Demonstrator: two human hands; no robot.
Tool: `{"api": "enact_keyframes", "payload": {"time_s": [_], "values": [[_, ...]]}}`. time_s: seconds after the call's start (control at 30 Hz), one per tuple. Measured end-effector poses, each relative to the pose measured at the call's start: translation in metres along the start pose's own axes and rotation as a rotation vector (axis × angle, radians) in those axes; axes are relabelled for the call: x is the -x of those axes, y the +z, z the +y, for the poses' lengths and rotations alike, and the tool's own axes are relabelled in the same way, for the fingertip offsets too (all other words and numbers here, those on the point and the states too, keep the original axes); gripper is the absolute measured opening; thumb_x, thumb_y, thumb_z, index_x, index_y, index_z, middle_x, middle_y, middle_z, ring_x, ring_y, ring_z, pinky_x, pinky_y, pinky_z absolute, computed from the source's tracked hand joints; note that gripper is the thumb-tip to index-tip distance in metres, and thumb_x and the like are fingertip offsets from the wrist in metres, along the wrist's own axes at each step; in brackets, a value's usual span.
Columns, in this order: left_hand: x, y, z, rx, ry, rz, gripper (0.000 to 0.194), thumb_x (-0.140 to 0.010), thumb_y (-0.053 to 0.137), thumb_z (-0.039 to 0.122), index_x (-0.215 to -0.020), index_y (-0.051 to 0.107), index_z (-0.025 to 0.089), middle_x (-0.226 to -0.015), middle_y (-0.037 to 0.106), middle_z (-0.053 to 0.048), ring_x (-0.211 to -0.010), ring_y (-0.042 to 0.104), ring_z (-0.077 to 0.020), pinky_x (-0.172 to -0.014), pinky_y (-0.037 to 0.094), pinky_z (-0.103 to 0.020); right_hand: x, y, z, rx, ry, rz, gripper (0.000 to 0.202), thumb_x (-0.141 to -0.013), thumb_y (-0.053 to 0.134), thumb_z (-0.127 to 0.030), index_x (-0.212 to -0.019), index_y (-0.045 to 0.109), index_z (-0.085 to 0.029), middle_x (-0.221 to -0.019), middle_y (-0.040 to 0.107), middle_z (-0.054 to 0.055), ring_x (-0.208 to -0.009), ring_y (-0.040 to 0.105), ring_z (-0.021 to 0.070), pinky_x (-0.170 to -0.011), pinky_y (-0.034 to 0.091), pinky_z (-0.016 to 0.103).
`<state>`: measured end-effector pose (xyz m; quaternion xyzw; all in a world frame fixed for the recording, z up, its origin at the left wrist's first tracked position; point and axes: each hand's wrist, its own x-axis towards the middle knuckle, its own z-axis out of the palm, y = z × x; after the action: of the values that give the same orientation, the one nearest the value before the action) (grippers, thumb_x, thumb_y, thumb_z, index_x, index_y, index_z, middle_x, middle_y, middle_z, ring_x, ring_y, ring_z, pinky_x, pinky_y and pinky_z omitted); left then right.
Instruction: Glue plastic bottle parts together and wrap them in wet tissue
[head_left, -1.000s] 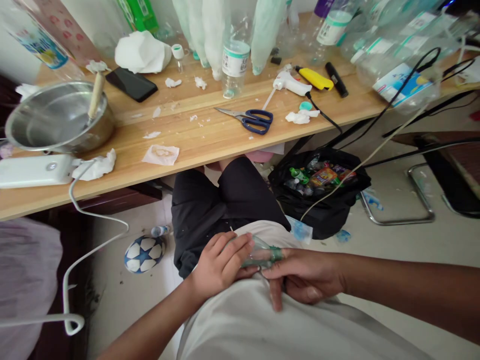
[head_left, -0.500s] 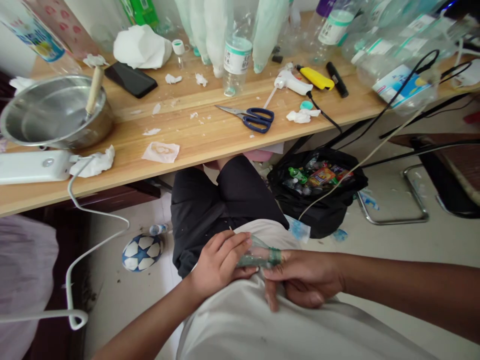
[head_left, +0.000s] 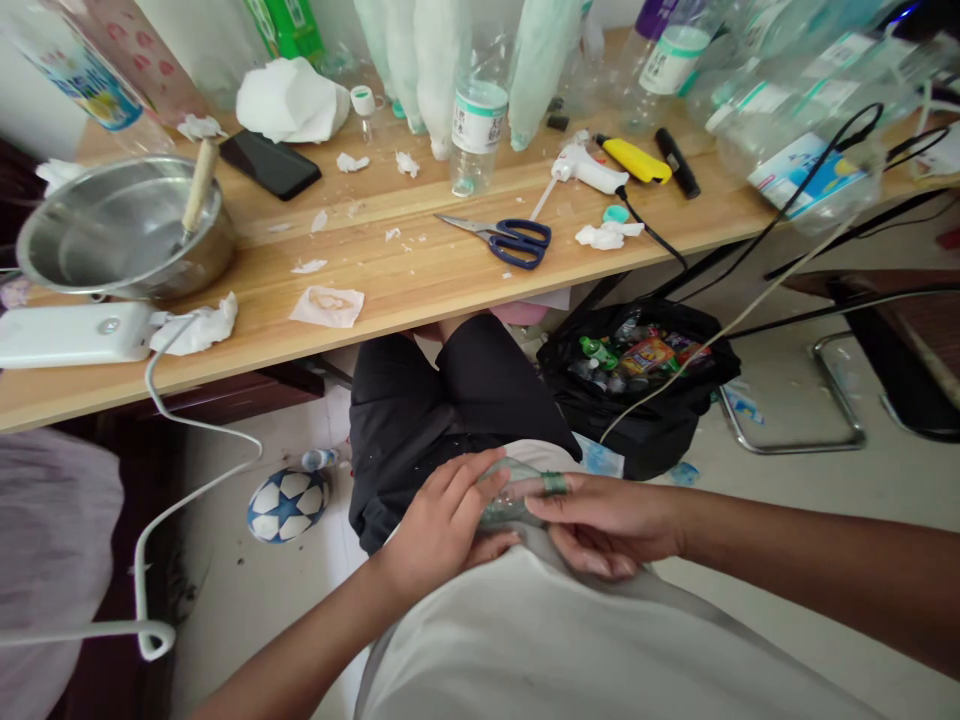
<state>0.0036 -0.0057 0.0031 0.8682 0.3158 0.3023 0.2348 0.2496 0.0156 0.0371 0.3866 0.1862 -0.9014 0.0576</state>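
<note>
Over my lap, a clear greenish plastic bottle point(head_left: 516, 492) lies on its side between both hands, its threaded neck toward the right. My left hand point(head_left: 450, 515) is wrapped round the wide end, hiding much of it. At the neck end, my right hand point(head_left: 600, 520) grips the bottle with the thumb on top and the fingers curled below. Scissors point(head_left: 517, 242) with dark blue handles lie on the wooden table point(head_left: 405, 270) ahead. Beside them rest a white glue gun point(head_left: 589, 168) and a yellow cutter point(head_left: 634, 158).
A metal bowl point(head_left: 124, 235) with a wooden-handled tool stands at left, near a black phone point(head_left: 270, 163). Several bottles point(head_left: 480, 125) line the back. A power cord point(head_left: 199, 425) hangs off the table. On the floor are a ball point(head_left: 289, 505) and a black rubbish bag point(head_left: 652, 430).
My right hand has shifted up and its thumb now lies further along the bottle, toward my left hand. The bottle's neck has risen slightly. The view has moved a little.
</note>
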Motion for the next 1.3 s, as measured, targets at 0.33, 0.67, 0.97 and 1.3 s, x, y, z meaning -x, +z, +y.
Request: {"api": "enact_keyframes", "payload": {"time_s": [0.33, 0.67, 0.97, 1.3], "values": [[0.008, -0.024, -0.01, 0.384, -0.186, -0.252, 0.077, -0.093, 0.064, 0.032, -0.159, 0.025, 0.025, -0.152, 0.051, -0.018, -0.137, 0.053, -0.0289, -0.107, 0.053, -0.045, -0.001, -0.012, -0.014, 0.166, 0.046, -0.208, 0.075, -0.101, 0.046, -0.058, -0.16, 0.02, -0.02, -0.066, 0.075, 0.002, -0.035, 0.059, 0.0096, -0.036, 0.047, 0.015], [0.007, -0.021, -0.006, 0.358, -0.098, -0.337, 0.082, -0.095, 0.062, 0.035, -0.161, 0.015, 0.023, -0.151, 0.05, -0.02, -0.14, 0.049, -0.0291, -0.11, 0.049, -0.047, 0.01, -0.005, -0.016, 0.203, 0.239, -0.313, 0.076, -0.099, 0.057, -0.05, -0.158, 0.017, -0.025, -0.07, 0.075, 0.0, -0.035, 0.059, 0.0085, -0.036, 0.045, 0.013], [0.012, -0.015, -0.018, 0.531, -0.102, -0.342, 0.092, -0.089, 0.071, 0.035, -0.162, 0.014, 0.027, -0.156, 0.044, -0.02, -0.144, 0.045, -0.0314, -0.114, 0.043, -0.048, 0.016, 0.016, -0.02, 0.328, 0.277, -0.086, 0.079, -0.098, 0.054, -0.033, -0.162, 0.008, -0.026, -0.041, 0.051, -0.012, -0.026, 0.045, 0.01, -0.031, 0.044, 0.016], [0.019, 0.004, -0.017, 0.751, -0.332, -0.161, 0.084, -0.057, 0.094, 0.039, -0.134, 0.063, 0.021, -0.125, 0.071, -0.016, -0.113, 0.069, -0.0316, -0.1, 0.053, -0.042, 0.024, 0.026, -0.015, 0.505, 0.242, 0.021, 0.057, -0.097, 0.053, -0.034, -0.153, 0.041, -0.029, -0.04, 0.045, -0.013, -0.026, 0.041, 0.0076, -0.031, 0.04, 0.014]]}}
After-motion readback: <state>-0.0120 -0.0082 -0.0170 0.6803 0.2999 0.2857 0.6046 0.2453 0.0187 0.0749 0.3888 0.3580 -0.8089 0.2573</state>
